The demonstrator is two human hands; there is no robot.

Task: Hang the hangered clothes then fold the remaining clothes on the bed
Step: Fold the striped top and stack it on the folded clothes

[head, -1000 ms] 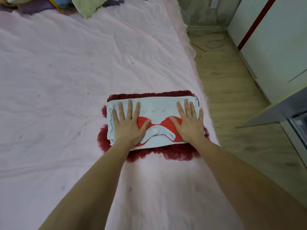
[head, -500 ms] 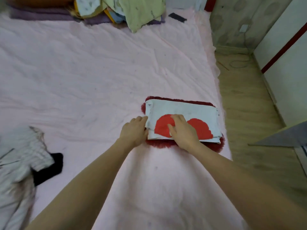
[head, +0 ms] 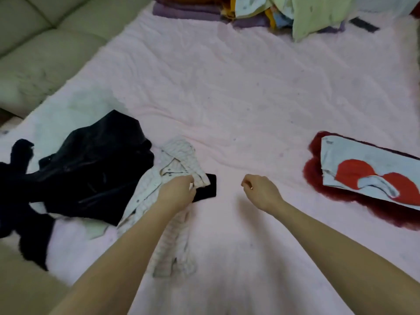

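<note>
Folding step: left hand (head: 179, 192) pinching striped shirt (head: 175, 169) beside the black jacket (head: 95, 167) (folded tee (head: 368, 169) parked far right). Right hand (head: 261, 192) loosely curled, holding nothing. Next, probably: drag shirt clear, spread flat.

Soft even indoor light, faint shadows under the forearms, slight motion blur, wide-angle bending at the edges
</note>
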